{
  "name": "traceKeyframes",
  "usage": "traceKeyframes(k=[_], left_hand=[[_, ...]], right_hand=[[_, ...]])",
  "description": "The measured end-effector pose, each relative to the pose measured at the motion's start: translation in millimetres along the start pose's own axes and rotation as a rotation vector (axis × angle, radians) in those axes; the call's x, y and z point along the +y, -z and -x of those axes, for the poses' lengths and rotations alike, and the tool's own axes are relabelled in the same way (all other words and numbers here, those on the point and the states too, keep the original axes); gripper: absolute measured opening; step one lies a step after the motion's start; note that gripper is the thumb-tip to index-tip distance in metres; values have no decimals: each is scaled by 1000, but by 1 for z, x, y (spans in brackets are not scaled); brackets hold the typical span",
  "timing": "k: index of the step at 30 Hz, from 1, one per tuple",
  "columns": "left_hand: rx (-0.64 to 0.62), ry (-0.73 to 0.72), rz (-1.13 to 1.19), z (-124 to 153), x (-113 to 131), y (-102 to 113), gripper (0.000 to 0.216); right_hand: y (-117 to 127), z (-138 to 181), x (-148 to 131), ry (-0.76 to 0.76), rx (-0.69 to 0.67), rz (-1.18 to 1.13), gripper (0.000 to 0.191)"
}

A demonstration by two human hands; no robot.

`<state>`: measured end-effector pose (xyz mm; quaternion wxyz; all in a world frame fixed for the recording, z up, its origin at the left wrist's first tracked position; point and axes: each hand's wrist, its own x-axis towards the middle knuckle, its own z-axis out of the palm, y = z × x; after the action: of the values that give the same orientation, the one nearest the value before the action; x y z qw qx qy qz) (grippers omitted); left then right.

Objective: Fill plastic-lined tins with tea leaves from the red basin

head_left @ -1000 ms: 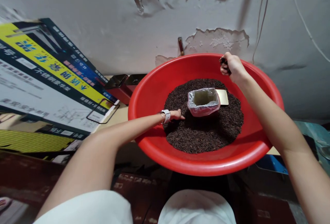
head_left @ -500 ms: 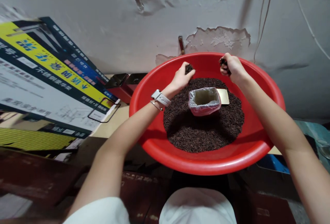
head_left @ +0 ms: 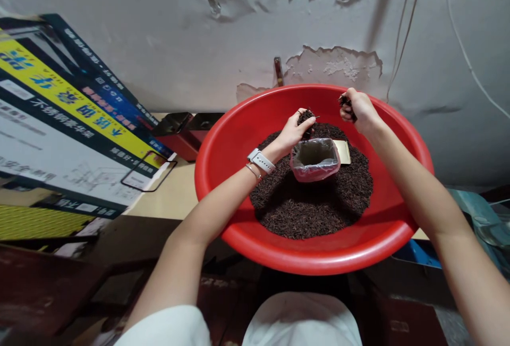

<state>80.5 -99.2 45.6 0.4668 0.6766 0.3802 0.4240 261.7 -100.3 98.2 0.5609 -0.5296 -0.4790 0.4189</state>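
Note:
A wide red plastic basin (head_left: 223, 138) holds a bed of dark, twisted dried leaves that look like loose tea (head_left: 306, 224). On the leaves stands a small container lined with a clear plastic bag (head_left: 316, 170), its mouth facing up. My left hand (head_left: 297, 131) is closed round a clump of the leaves just behind and left of the container's mouth, with some strands poking out. Higher up, near the basin's far right rim, my right hand (head_left: 358, 109) grips another clump. A pale yellow lid (head_left: 342, 152) lies on the leaves against the container's right side.
Dark red tins (head_left: 177, 136) stand on the table (head_left: 163, 197) left of the basin. Large printed cardboard boxes (head_left: 71, 133) lean farther left. Behind, a wall with peeling paint (head_left: 334, 64) has cords hanging down. A teal object (head_left: 474, 213) sits at right.
My left hand has moved right and closer to the container with its clump of leaves. My right hand has hardly moved. The view has shifted slightly.

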Motion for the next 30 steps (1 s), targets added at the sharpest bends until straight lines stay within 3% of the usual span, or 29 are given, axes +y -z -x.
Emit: traceKeyframes(k=[10,15,22,27,30], left_hand=[[-122,-78,-26,0,0,-2,14],[-118,-147,-35,-4,-1,1,13],[-179,-49,-81,-6,-8,0,18],[-315,-149,-159,-8,-11,8,25],[-316,-193,-241,-9,-12,13,25]], right_hand=[[27,-6,-18,79,80,188,34],[34,7,-16,-10,89,336,33],[43,60,26,-70,-126,1000,27],[49,67,52,-254,-389,1248,24],[44,61,59,-349,-468,1300,14]])
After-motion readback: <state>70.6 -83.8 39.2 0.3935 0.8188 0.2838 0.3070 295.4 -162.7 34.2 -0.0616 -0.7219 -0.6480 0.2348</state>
